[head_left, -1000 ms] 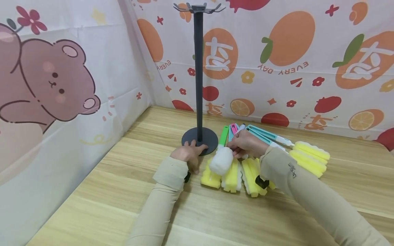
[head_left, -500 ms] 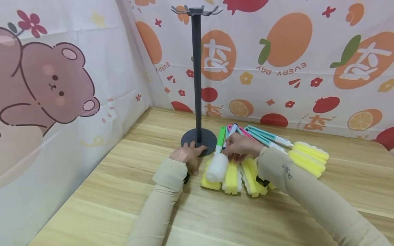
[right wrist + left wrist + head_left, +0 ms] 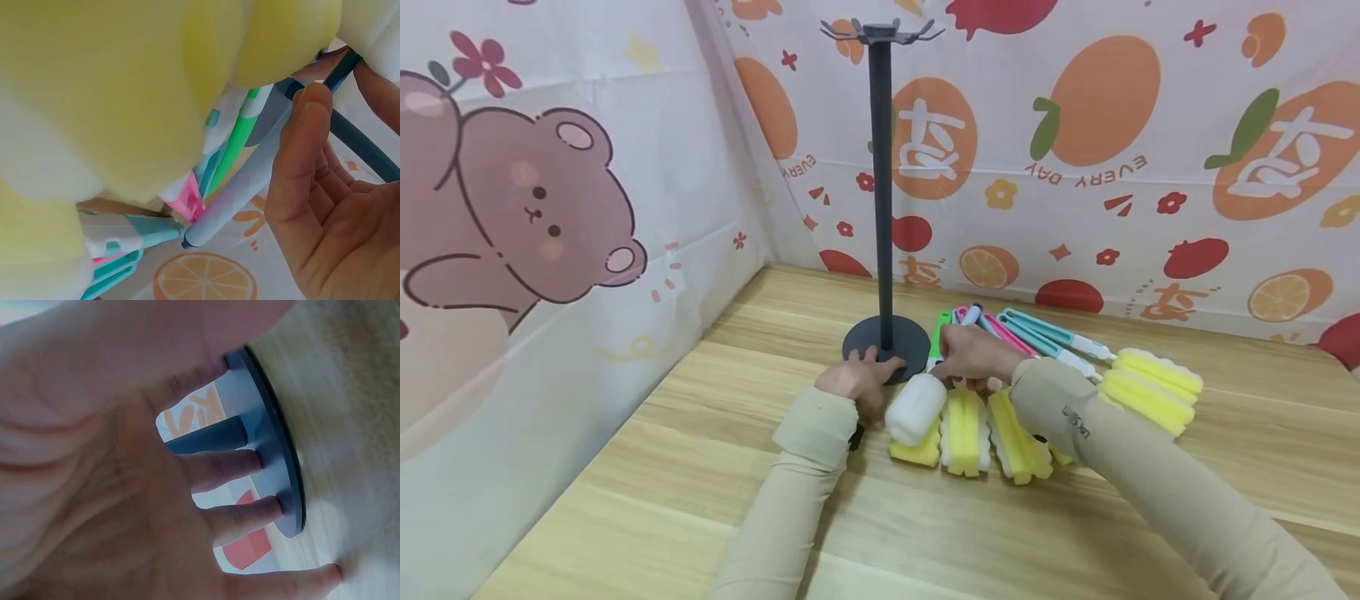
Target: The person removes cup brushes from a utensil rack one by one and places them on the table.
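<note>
Behind the right hand (image 3: 972, 354) gripping a brush handle (image 3: 240, 197), other handles hide; left hand (image 3: 853, 379) presses the stand base (image 3: 868, 337).

Head view looks down from afar; wrist views sit close (both share the stand (image 3: 881, 208) base).
</note>
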Motion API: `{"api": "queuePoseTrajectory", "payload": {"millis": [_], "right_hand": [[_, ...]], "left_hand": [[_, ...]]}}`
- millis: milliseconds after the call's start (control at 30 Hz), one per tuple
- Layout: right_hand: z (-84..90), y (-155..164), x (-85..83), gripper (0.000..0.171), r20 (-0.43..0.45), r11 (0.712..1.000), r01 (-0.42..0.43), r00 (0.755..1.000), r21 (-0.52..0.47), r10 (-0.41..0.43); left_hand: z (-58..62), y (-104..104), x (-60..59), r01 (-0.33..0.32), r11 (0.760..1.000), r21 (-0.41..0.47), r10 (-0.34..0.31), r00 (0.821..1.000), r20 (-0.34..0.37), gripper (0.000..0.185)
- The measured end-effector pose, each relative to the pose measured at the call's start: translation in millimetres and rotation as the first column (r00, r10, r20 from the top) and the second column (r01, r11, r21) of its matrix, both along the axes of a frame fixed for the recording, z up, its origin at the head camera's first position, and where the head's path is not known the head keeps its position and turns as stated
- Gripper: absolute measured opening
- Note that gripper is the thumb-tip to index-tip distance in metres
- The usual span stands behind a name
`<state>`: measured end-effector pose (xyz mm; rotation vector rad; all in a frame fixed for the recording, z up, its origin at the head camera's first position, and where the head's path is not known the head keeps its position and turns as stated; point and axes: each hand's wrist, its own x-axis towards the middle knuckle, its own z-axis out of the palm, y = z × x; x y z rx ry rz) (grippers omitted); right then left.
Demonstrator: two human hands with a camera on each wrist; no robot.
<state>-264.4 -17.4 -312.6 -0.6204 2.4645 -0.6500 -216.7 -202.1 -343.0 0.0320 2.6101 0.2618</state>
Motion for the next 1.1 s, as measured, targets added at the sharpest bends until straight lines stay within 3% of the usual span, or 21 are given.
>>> {"api": "queuePoseTrajectory", "payload": {"millis": [200,400,667,967,1100], "right_hand": [[2.2,2,-0.9,0.051,-0.008,0.999,-0.035,0.999,-0.022,0.035],[4.0,7,-4.7,0.043,-0.056,0.998,-0.037,0.998,-0.053,0.034],[8.9,22,-3.5,0.032,-0.053,0.988,-0.038,0.998,-0.148,0.031],[20.6,50,6.5,0.027,-0.027,0.936,0.031,0.999,-0.35,-0.043],[24.3,68,20.1,0.028,-0.075,0.898,0.065,0.991,-0.435,-0.108]], "left_hand": [[-0.3,0,0.0,-0.006,1.0,0.0,0.006,1.0,0.002,0.099],[0.0,0,0.2,-0.002,1.0,-0.007,0.002,1.0,-0.001,0.099],[-0.6,0,0.6,-0.008,1.0,0.003,0.008,1.0,0.003,0.099],[-0.5,1,1.0,-0.007,1.0,0.011,0.007,1.0,0.003,0.099],[0.0,0,1.4,-0.009,1.0,0.017,0.009,1.0,0.004,0.099]]}}
